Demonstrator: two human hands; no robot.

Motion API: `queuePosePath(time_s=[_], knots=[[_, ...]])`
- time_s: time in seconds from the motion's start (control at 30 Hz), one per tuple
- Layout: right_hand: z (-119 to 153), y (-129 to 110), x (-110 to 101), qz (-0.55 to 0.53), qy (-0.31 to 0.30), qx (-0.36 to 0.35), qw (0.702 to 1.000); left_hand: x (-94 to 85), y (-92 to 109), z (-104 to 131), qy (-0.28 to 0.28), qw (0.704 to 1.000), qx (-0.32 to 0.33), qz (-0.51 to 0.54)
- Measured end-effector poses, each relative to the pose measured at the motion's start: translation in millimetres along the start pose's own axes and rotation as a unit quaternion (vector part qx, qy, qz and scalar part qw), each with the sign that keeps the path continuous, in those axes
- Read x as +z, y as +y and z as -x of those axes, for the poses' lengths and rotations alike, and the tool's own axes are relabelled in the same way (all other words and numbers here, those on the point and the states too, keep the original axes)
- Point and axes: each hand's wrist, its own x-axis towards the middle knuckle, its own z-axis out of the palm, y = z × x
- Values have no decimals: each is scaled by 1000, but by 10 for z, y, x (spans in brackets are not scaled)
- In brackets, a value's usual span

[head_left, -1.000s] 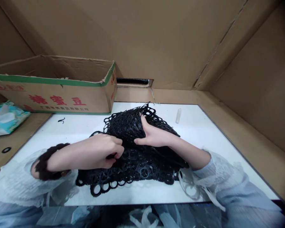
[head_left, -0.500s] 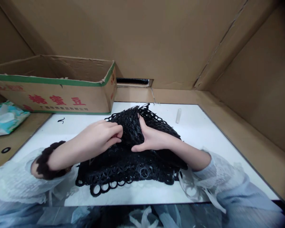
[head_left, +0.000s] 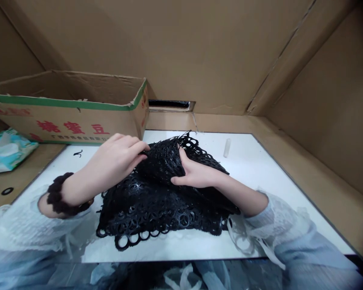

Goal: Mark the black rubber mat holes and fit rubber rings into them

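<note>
Black openwork lace fabric (head_left: 157,205) with a pattern of rings lies bunched on the white board, its scalloped ring edge toward me. Its far part is folded up into a raised layer. My left hand (head_left: 117,159) pinches at the left side of that layer, thumb and forefinger closed; whether a thread or the fabric edge is between them is too small to tell. My right hand (head_left: 196,173) grips the raised layer from the right, thumb toward me and the other fingers hidden behind or under the lace.
A cardboard box (head_left: 63,121) with a green rim stands at the back left, beside a tissue pack (head_left: 9,151). On the white board (head_left: 278,193) lie a small clear tube (head_left: 227,148) and a black scrap (head_left: 78,153). A black ring (head_left: 7,191) sits at far left. Cardboard walls surround the board.
My left hand has moved up and slightly left, away from the middle of the fold. The lace there has lowered and opened out, while my right hand has barely shifted.
</note>
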Motion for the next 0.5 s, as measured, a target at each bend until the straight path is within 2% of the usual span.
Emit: queuePosePath(time_s=[0.07, 0.1, 0.13, 0.2, 0.27, 0.3, 0.4, 0.5], knots=[[-1, -4, 1, 1, 0, 0, 1000, -25, 33, -1, 43, 999, -20, -20], [-1, -4, 2, -1, -1, -2, 1000, -32, 53, 10, 43, 999, -21, -18], [-2, -3, 3, -3, -1, -4, 1000, -30, 75, 30, 21, 1000, -10, -5], [-5, 3, 4, -7, -2, -7, 1000, 9, 123, 93, -88, 994, 48, 41], [-8, 9, 4, -9, -2, -9, 1000, 89, 173, 172, -209, 969, 104, 87], [-9, 11, 4, -11, -2, -10, 1000, 133, 196, 209, -247, 957, 116, 99], [-10, 8, 4, -14, -2, -14, 1000, 217, 233, 276, -275, 948, 115, 109], [-9, 4, 8, -11, -5, -9, 1000, 187, 214, 262, -292, 940, 111, 135]])
